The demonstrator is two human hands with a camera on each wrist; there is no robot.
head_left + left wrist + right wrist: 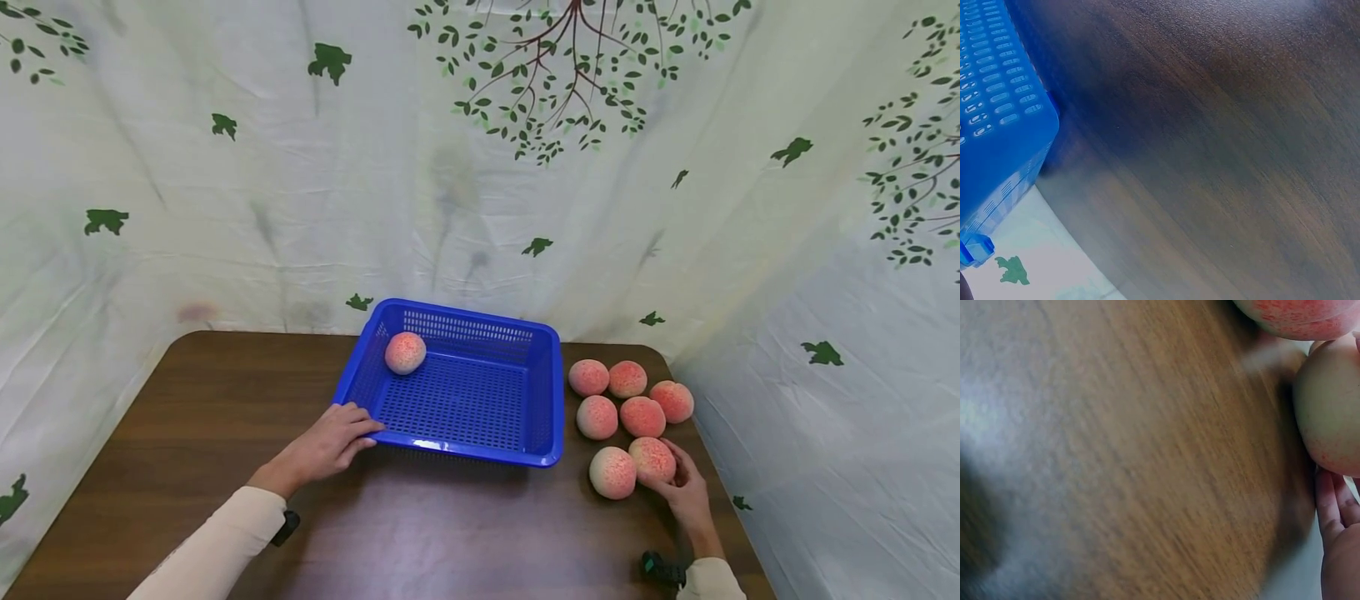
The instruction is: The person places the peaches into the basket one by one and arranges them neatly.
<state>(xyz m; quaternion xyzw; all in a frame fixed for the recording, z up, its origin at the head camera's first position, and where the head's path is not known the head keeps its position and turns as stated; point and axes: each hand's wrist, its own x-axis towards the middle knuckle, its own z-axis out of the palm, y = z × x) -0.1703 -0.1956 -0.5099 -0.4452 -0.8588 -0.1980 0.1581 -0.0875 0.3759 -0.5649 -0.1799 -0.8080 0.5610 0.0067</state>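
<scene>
A blue plastic basket (543,400) with slotted walls stands at the middle of the table's far part, one peach (405,353) lying in its back left corner. My left hand (330,446) grips the rim at the front left corner, fingers over the edge and thumb below. In the left wrist view the basket's wall (1004,150) fills the left side. At the right, my right hand (690,496) holds a pink-speckled peach (651,459) between thumb and fingers. A paler peach (612,473) sits right beside it. The right wrist view shows fingers (1329,500) against the held peach (1332,409).
Several more peaches (597,417) are grouped on the brown table (450,533) between the basket and the table's right edge. A white cloth (360,192) with printed leaves hangs behind the table and along its right side.
</scene>
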